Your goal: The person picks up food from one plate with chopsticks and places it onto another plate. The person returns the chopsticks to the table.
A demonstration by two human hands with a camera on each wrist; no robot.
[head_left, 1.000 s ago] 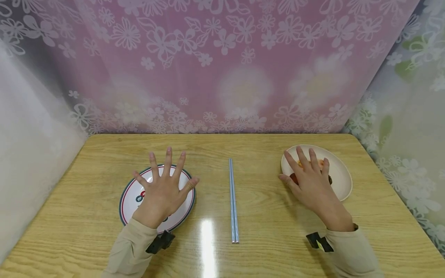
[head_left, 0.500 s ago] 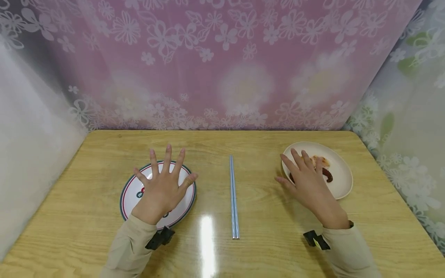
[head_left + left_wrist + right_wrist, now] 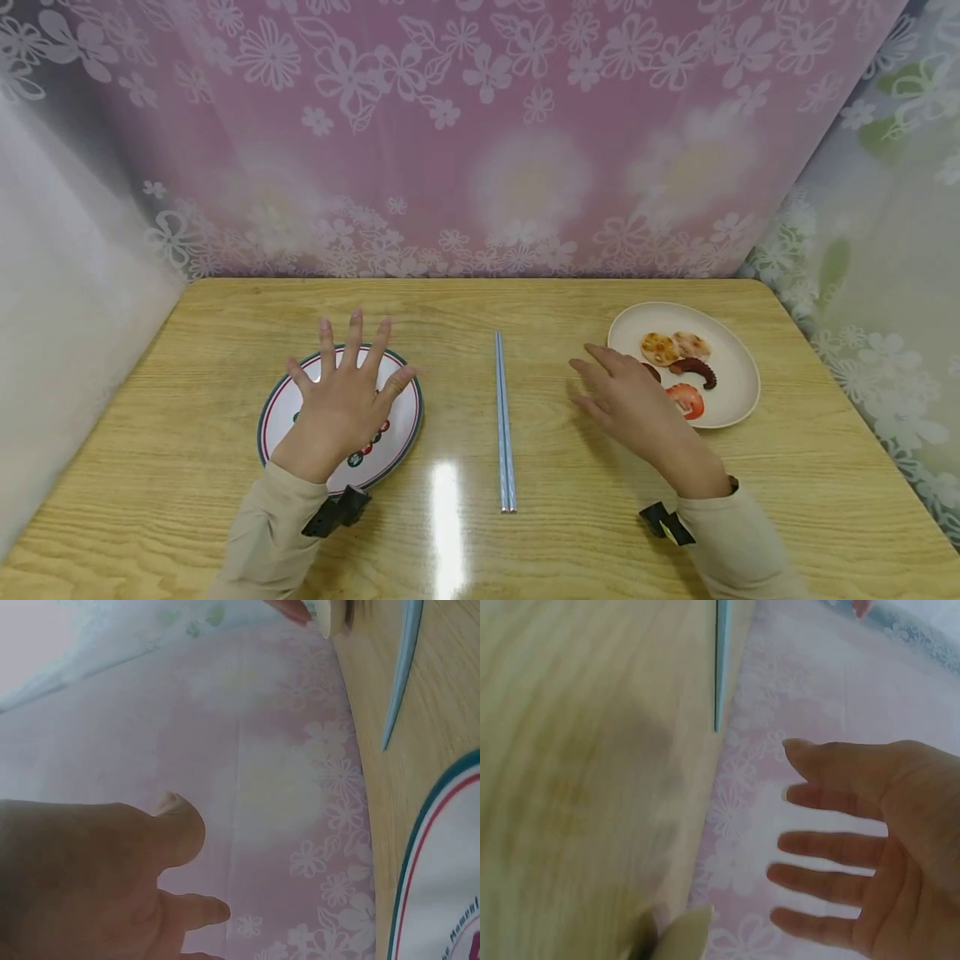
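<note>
My left hand [image 3: 341, 417] is spread above a white oval plate [image 3: 401, 421] with a blue and red rim. Several small round printed marks show on that plate beside the hand. To the right, my right hand [image 3: 641, 408] hovers near the left edge of a cream oval plate [image 3: 731, 392], fingers extended and holding nothing. On the cream plate lie two round browned slices [image 3: 660, 349], a dark red curled tentacle-like piece [image 3: 695, 370] and a tomato slice [image 3: 686, 401]. Another dark reddish piece there is partly hidden by the right hand. Between the hands lies a pair of metal chopsticks [image 3: 505, 425].
All of it rests on a wooden table [image 3: 547, 550] with a bright light reflection near its front. A pink floral curtain [image 3: 450, 167] hangs along the back edge. Pale curtains stand at the left and right sides.
My right hand has moved left from over the cream plate toward the chopsticks, uncovering the food. My left hand has shifted slightly left, still spread. The head view has tilted a little.
</note>
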